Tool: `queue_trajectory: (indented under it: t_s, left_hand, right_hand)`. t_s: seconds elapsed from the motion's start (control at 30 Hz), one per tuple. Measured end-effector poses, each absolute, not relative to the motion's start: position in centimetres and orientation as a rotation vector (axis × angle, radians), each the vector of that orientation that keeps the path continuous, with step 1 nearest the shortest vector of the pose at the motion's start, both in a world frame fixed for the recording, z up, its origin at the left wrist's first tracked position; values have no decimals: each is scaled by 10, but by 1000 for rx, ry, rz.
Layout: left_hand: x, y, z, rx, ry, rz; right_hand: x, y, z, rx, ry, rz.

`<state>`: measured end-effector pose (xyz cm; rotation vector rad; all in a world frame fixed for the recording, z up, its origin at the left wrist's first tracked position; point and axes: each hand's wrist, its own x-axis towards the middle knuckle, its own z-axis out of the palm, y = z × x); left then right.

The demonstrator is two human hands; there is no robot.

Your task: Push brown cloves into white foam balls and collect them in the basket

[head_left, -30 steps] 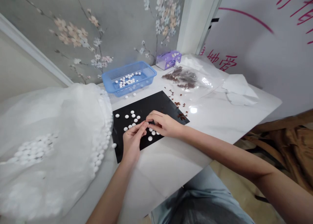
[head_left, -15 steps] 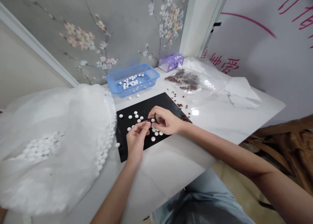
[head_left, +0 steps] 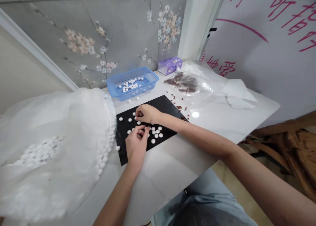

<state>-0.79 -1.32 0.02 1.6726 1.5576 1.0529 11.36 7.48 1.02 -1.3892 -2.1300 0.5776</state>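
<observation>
Several small white balls (head_left: 153,141) lie scattered on a black mat (head_left: 160,105). Over the mat's near part, my left hand (head_left: 136,142) has thumb and forefinger pinched together, with a bit of white ball showing between the tips. My right hand (head_left: 148,113) reaches across the mat's middle, its fingers closed in a pinch right beside white balls near the left side. What its fingertips hold, if anything, is hidden. Small reddish-brown pieces (head_left: 179,107) lie along the mat's right edge.
A blue basket (head_left: 116,91) with white balls stands against the wall, beside a purple tissue pack (head_left: 170,65). A clear bag (head_left: 191,83) of brown pieces lies at the back right. A big white sack (head_left: 81,127) of balls fills the left.
My right hand has moved left, away from my left hand's fingertips to the white balls at the left of the mat. The left hand has barely moved. The view has shifted slightly.
</observation>
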Motion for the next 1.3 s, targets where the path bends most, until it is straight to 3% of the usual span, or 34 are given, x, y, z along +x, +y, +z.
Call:
queue_trajectory:
  t_s: [0.43,0.73,0.93,1.1,1.3]
  left_hand:
    - [-11,-8,-6,1772,1553,980]
    - [-6,-20,1,2048,1217,1091]
    - [-2,-20,1,1734,1316,1141]
    - [0,-19,2,1507,1297,1116]
    - [-1,-17,2,1397,1261,1100]
  right_hand:
    - [147,0,18,-1236,-1756,609]
    - [149,-26,4,-1234,-1580,898]
    - [199,6,11,-1469,-1949,318]
    - [227,27,6,-1519,-2322,320]
    - [227,34,-4,-1504,-2265,310]
